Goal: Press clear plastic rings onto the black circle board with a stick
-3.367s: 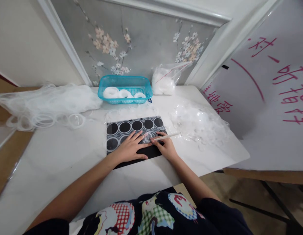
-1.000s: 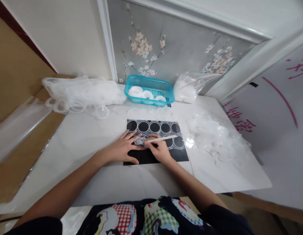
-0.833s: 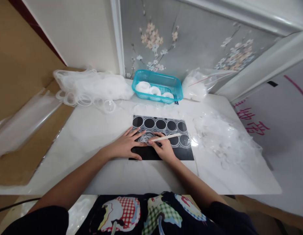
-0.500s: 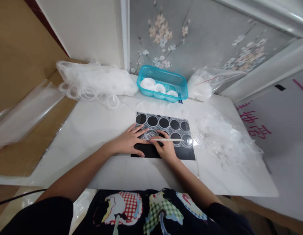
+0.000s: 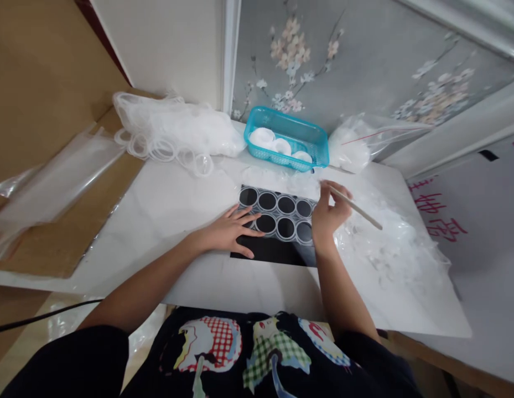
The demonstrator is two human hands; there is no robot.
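A black mat (image 5: pixel 277 251) printed with rows of white-ringed circles lies on the white table (image 5: pixel 165 210). My left hand (image 5: pixel 232 231) rests flat on the mat's left end, fingers spread. My right hand (image 5: pixel 329 213) is raised over the mat's right edge and grips a thin pale stick (image 5: pixel 356 207) that points right. It hovers beside a heap of clear plastic pieces (image 5: pixel 381 243).
A teal basket (image 5: pixel 286 145) holding white rings stands at the back by the flowered wall. A pile of clear rings (image 5: pixel 174 138) lies back left, a sealed bag of white pieces (image 5: pixel 352 146) back right. Clear film (image 5: pixel 53 182) lies on brown board at left. A white board with red writing (image 5: pixel 481 221) leans at right.
My right hand lifted off the mat with the stick and moved right toward the clear plastic heap. The left hand stayed flat on the mat. The camera view shifted left.
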